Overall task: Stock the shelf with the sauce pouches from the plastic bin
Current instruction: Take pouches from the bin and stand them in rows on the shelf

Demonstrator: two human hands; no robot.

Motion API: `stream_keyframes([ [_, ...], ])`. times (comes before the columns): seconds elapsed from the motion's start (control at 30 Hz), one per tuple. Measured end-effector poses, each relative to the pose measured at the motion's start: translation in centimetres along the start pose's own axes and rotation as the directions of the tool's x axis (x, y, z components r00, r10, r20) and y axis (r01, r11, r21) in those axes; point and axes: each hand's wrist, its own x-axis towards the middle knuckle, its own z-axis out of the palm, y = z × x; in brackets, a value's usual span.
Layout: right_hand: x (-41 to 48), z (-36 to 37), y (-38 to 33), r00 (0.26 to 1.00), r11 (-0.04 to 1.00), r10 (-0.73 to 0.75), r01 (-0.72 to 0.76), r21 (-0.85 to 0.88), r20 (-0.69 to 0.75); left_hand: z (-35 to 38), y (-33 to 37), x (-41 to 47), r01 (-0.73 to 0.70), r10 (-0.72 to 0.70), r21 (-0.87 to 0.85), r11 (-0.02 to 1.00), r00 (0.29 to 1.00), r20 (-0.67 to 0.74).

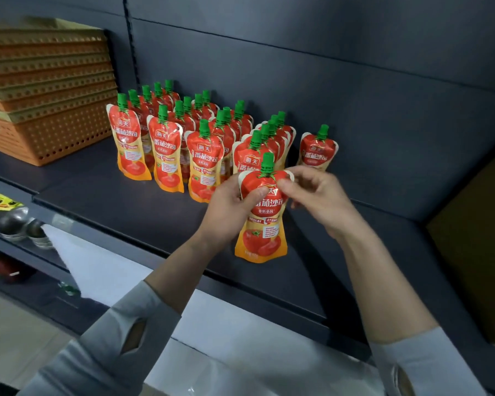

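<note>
- Head view, the thing in hand: one sauce pouch (262, 212) stands upright near the front edge of the shelf (126, 201). I cannot tell if its bottom touches the shelf.
- The left hand (229, 207) is wrapped round the pouch's left side, with the thumb on the front.
- The right hand (315, 195) pinches the pouch's top right corner, just beside the green cap (267, 164).
- How it will handle: the pouch looks soft and squashy, and I think it is light. The skin looks shiny, so it may slip. The flat bottom should let it stand, but it may tip if bumped.
- Where to hold: the narrow middle or the top corners look best. Squeezing the fat belly hard seems a bad idea.
- Head view, things around: rows of pouches (166, 150) stand behind it, from the middle of the shelf to the back wall, packed close together.
- One lone pouch (318, 151) stands to the right of the rows, near the back wall. The bare spot in front of it looks like the next place to fill.
- The front pouch of the nearest row is right behind the held one, so a push back could knock it over.
- A stack of orange baskets (46, 90) sits at the left end of the shelf, well apart.
- A white thing (240, 352) lies below the front edge. It may be the bin, but I cannot tell.
</note>
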Motion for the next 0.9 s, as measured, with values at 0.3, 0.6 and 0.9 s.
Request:
stream_keyframes([
  [0.3,-1.3,-5.0,1.3,0.973,0.998,0.059,-0.059,0.009,-0.222,3.9,-1.7,0.5,0.04,-0.05,0.096,0.995,0.993,0.11],
  [0.6,3.2,-7.7,5.3,0.874,0.987,0.157,-0.16,0.032,-0.46,5.7,-6.9,1.5,0.001,-0.112,0.482,0.876,0.973,0.2],
  [0.9,7.9,-7.6,7.0,0.871,0.99,0.092,-0.13,-0.047,-0.483,8.1,-10.2,4.2,-0.087,-0.104,0.706,0.703,0.969,0.223],
])
